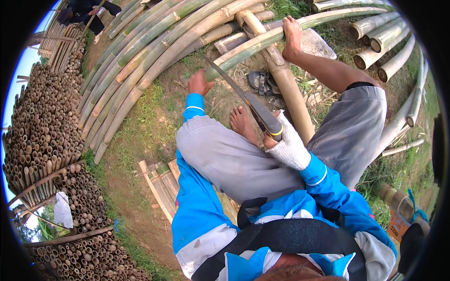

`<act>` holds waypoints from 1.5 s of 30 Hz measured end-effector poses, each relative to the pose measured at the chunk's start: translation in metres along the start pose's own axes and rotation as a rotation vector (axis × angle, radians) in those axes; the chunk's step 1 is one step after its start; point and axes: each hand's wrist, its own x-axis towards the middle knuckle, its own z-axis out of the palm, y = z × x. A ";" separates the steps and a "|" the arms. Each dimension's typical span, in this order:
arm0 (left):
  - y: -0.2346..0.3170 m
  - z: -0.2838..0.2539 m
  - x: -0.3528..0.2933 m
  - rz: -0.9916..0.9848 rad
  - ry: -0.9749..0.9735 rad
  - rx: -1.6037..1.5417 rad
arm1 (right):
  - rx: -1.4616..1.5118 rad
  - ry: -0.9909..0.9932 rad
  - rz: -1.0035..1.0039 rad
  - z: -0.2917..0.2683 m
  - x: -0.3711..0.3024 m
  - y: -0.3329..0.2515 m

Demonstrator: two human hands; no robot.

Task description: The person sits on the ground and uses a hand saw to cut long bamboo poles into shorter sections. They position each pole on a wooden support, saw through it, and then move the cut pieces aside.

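A machete-like handsaw (258, 112) with a black and yellow-ringed handle is in my right hand (289, 146), which wears a white glove with bare fingertips. Its long narrow blade slants up and left, across the near end of a green bamboo pole (262, 49). My left hand (200, 83), bare, is closed at that cut end, its fingers partly hidden. The pole lies over a thicker bamboo post (291, 96), and my raised bare foot (292, 38) presses on it. Whether the teeth touch the pole I cannot tell.
Long bamboo poles (136, 70) lie side by side at the upper left. Stacked bamboo (47, 126) fills the far left. More cut poles (382, 37) lie at the upper right. Sandals (263, 83) and a pale stone (318, 44) are near the post. Another person (86, 14) is at the top left.
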 end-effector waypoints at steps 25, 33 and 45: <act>0.138 -0.027 0.046 0.207 -0.299 -0.171 | -0.171 0.339 0.061 -0.083 -0.060 -0.101; 0.192 0.009 0.035 0.232 -0.606 -0.368 | -0.494 0.205 -0.168 -0.091 -0.041 -0.114; 0.218 0.034 -0.012 0.289 -0.340 -0.606 | -0.422 0.321 -0.171 -0.080 -0.044 -0.123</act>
